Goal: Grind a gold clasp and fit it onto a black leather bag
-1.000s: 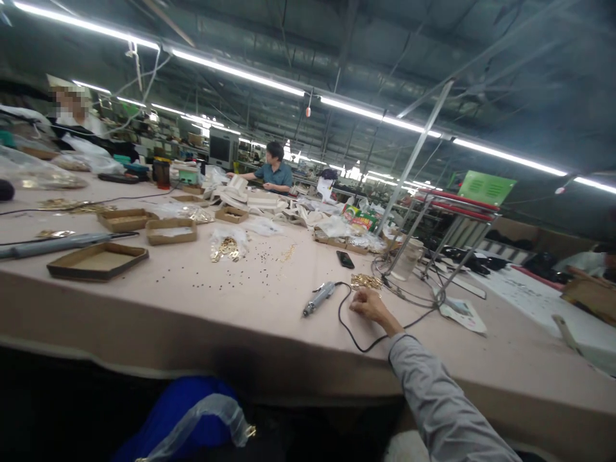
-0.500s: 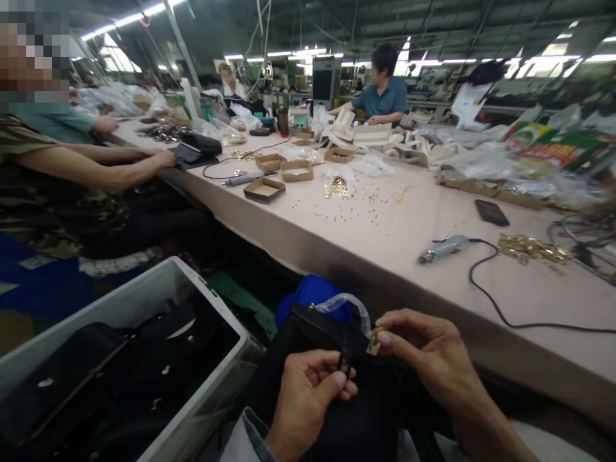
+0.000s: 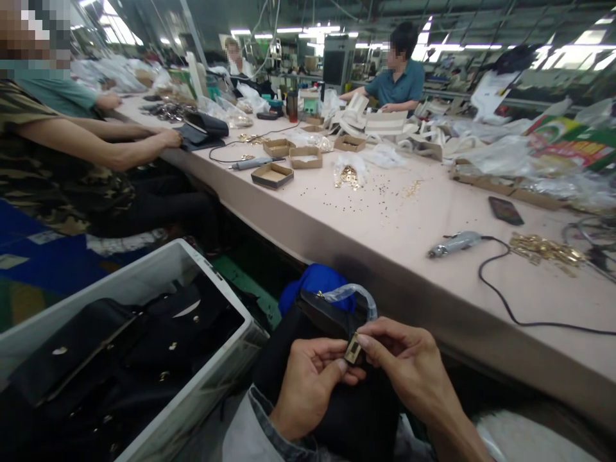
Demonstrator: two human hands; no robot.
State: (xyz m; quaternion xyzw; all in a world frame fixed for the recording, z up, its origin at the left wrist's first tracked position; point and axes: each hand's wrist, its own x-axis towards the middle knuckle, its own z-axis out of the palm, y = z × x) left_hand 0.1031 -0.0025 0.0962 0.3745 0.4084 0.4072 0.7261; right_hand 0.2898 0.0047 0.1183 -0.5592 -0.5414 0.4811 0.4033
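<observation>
A black handbag (image 3: 327,314) rests on my lap, its handle (image 3: 353,292) wrapped in clear plastic. Between the fingertips of my right hand (image 3: 404,359) is a small gold metal clasp plate (image 3: 353,350) with a dark slot. My left hand (image 3: 312,378) pinches the bag's black strap right under the plate, and the fingers of both hands nearly meet there. The plate lies over the strap end, which is mostly hidden behind it; whether the strap passes through the slot I cannot tell.
A grey bin (image 3: 192,321) of black bags stands at my left. On the table (image 3: 375,237) lie a corded electric screwdriver (image 3: 455,244), gold metal parts (image 3: 546,250), a phone (image 3: 505,210), small cardboard boxes (image 3: 273,175) and scattered tiny screws. A co-worker (image 3: 62,147) sits at the left.
My right hand has moved left, bringing the gold clasp plate from beside the strap onto its end at my left fingers. The view has shifted slightly.
</observation>
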